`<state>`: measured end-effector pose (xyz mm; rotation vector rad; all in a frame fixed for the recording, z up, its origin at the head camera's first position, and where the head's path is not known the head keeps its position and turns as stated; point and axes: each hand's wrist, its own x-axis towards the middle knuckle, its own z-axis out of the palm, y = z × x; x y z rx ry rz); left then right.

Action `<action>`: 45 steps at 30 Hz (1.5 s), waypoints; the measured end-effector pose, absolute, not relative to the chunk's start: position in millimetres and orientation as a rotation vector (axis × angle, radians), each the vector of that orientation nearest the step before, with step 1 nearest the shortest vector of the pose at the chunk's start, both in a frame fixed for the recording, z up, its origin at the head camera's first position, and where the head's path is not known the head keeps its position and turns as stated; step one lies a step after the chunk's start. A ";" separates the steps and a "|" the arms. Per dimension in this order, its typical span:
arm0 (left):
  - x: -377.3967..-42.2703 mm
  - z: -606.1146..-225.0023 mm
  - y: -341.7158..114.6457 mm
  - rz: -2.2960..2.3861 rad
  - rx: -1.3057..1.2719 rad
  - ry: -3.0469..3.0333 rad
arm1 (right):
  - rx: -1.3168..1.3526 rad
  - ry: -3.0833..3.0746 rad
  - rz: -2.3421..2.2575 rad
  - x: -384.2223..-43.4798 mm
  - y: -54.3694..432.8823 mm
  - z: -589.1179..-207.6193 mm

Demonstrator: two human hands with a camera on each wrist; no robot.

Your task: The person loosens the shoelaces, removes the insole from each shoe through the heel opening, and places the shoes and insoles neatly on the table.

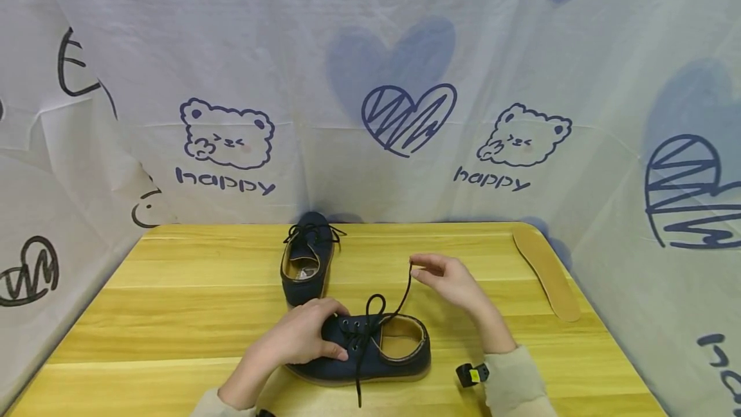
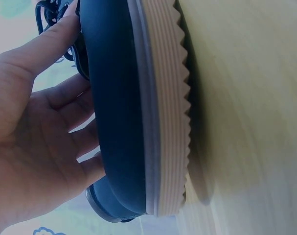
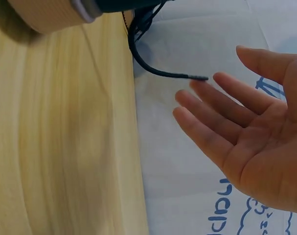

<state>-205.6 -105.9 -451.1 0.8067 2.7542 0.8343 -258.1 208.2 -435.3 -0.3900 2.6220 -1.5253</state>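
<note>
A dark navy lace-up shoe (image 1: pixel 393 369) lies sole-down on the table, its toe to the left and its opening to the right. My left hand (image 1: pixel 301 333) holds the toe part, with the thumb on the near side and the fingers over the far side. The left wrist view shows the ridged tan sole (image 2: pixel 168 107) close up. Near the heel, my right hand (image 1: pixel 454 282) is raised with fingers extended. One end of the black shoelace (image 3: pixel 168 74) rises to its fingertips, the thumb apart from it. A lace loop (image 1: pixel 376 298) stands above the eyelets; another end hangs over the near side.
A second navy shoe (image 1: pixel 307 289), its laces tied, stands behind the left hand. At the table's right side lies a tan insole (image 1: pixel 544 272). A white printed cloth (image 1: pixel 312 82) hangs behind and beside the wooden table (image 1: pixel 173 314).
</note>
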 end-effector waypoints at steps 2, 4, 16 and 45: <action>-205.1 -450.4 -106.1 0.838 0.805 2.752 | -0.394 2.628 -1.521 -256.5 206.3 -434.1; -204.9 -449.5 -106.4 0.840 0.807 2.751 | -0.414 2.639 -1.519 -255.9 204.4 -432.9; -206.9 -449.2 -105.2 0.841 0.794 2.748 | -0.566 2.630 -1.597 -246.7 190.9 -419.2; -207.9 -453.2 -105.1 0.819 0.838 2.786 | -1.200 2.566 -1.248 -223.1 175.5 -416.0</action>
